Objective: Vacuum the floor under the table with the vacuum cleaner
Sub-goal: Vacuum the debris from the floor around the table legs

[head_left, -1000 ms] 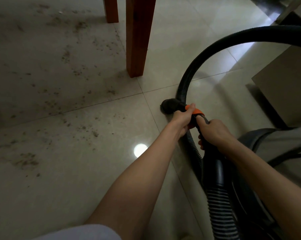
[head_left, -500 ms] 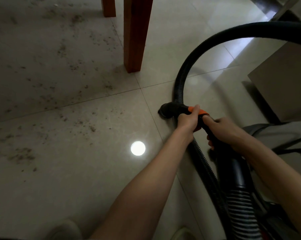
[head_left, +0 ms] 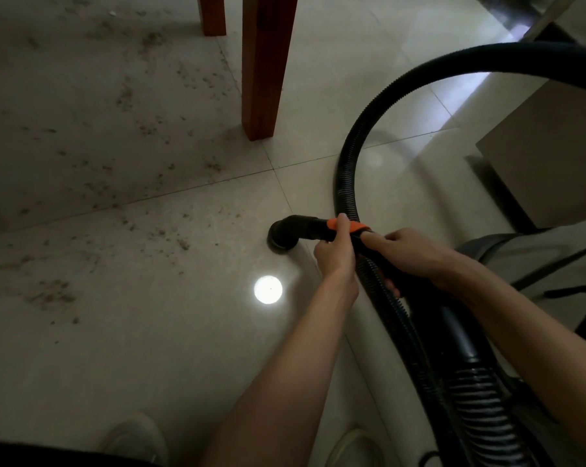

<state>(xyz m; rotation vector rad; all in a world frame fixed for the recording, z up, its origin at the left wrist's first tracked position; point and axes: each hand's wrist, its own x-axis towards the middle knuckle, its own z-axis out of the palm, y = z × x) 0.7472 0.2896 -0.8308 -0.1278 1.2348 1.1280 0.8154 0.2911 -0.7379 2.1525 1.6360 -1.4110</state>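
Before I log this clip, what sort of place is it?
Probably a home dining area. Wooden table legs stand on a glossy tiled floor strewn with crumbs, and both hands hold a vacuum hose there.

No readable text, label, brand or number shows anywhere.

Bare forearms (head_left: 285,382), no sleeves; pale shoes (head_left: 136,436) below.

Single head view looks steeply down, close over the floor (head_left: 116,348); its distance seems dim.
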